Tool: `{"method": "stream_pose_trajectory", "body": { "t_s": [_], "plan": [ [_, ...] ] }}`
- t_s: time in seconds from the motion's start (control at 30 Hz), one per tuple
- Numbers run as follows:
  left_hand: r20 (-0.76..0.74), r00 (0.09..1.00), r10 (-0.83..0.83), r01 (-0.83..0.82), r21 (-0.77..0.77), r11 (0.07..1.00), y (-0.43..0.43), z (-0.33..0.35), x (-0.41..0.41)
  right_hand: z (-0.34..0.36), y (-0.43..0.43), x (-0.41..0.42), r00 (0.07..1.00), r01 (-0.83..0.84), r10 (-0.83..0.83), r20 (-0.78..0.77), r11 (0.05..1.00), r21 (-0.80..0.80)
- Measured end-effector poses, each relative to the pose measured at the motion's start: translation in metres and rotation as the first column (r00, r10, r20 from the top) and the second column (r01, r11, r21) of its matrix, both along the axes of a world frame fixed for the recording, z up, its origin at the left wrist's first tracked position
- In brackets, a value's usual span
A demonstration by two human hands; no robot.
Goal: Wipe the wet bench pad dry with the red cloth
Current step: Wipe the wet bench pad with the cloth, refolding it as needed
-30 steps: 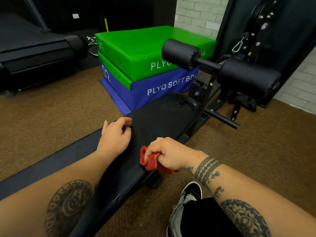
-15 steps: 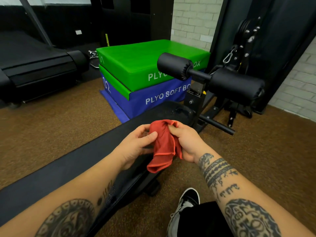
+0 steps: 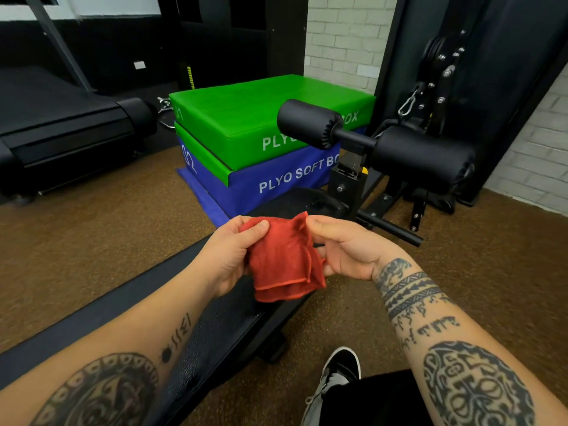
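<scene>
The red cloth point(image 3: 284, 259) hangs between both hands, above the black bench pad point(image 3: 221, 321). My left hand point(image 3: 226, 256) pinches the cloth's upper left corner. My right hand point(image 3: 344, 250) pinches its upper right corner. The cloth is spread and folded, its lower edge dangling just over the pad. The pad runs from the lower left toward the bench's far end point(image 3: 301, 201), where small water drops glint. Fine droplets also show on the pad beneath my left forearm.
Two black foam leg rollers point(image 3: 421, 155) stand on the bench frame at the far end. Behind them sit stacked green and blue plyo soft boxes point(image 3: 246, 133). A treadmill point(image 3: 61, 130) is at the left, my shoe point(image 3: 338, 370) on the brown floor at the right.
The cloth was lifted off the pad by my right hand. My left hand left the pad and took the cloth's other corner, and the two hands have spread it wider.
</scene>
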State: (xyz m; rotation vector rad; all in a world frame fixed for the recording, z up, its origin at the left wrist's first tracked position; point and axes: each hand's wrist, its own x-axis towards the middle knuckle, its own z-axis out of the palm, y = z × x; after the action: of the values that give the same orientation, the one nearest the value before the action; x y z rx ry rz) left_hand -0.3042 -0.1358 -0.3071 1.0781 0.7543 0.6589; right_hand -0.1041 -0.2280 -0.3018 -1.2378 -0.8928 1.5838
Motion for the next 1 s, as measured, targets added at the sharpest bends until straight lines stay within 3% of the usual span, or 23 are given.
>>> {"method": "stream_pose_trajectory", "body": {
  "t_s": [0.07,0.17,0.3,0.37,0.47,0.57,0.67,0.73,0.8,0.87,0.93,1.0],
  "plan": [
    [-0.066,0.998,-0.010,0.014,0.067,0.998,0.003,0.006,0.006,-0.004,0.006,-0.009,0.994,0.074,-0.072,0.086,0.997,-0.025],
    [-0.175,0.984,0.014,0.007,0.118,0.993,0.007,0.009,0.014,-0.008,0.014,-0.018,0.930,0.317,-0.318,0.183,0.948,0.036],
    [-0.267,0.964,-0.018,0.041,0.080,0.996,0.008,0.007,0.019,-0.008,0.017,-0.010,0.841,0.484,-0.486,0.239,0.872,0.073],
    [-0.234,0.968,-0.095,0.100,0.009,0.995,0.006,0.006,0.020,-0.010,0.018,-0.008,0.792,0.528,-0.534,0.297,0.843,0.106],
    [-0.139,0.976,-0.169,0.156,-0.101,0.983,0.003,0.006,0.024,-0.012,0.022,-0.005,0.669,0.588,-0.608,0.428,0.785,0.195],
    [-0.212,0.969,-0.127,0.092,-0.167,0.982,-0.001,0.007,0.037,-0.010,0.024,-0.008,0.459,0.600,-0.671,0.582,0.717,0.354],
    [-0.209,0.973,-0.094,0.031,-0.287,0.957,-0.004,0.015,0.049,-0.005,0.017,-0.028,0.315,0.441,-0.736,0.600,0.673,0.594],
    [-0.079,0.995,-0.064,0.028,-0.390,0.920,-0.001,0.019,0.053,-0.006,0.013,-0.037,0.305,0.195,-0.697,0.649,0.713,0.674],
    [0.029,1.000,-0.011,0.023,-0.480,0.877,0.001,0.024,0.052,-0.006,0.008,-0.040,0.344,-0.089,-0.545,0.764,0.792,0.604],
    [0.045,0.999,0.022,0.002,-0.477,0.879,0.004,0.021,0.050,-0.007,0.005,-0.038,0.401,-0.256,-0.444,0.801,0.786,0.563],
    [0.006,0.999,0.045,-0.038,-0.407,0.913,0.004,0.014,0.051,-0.004,0.003,-0.032,0.532,-0.119,-0.502,0.681,0.753,0.648],
    [0.006,0.996,0.094,-0.085,-0.378,0.922,0.002,0.010,0.053,0.001,0.006,-0.023,0.516,0.099,-0.631,0.579,0.716,0.691]
  ]
}}
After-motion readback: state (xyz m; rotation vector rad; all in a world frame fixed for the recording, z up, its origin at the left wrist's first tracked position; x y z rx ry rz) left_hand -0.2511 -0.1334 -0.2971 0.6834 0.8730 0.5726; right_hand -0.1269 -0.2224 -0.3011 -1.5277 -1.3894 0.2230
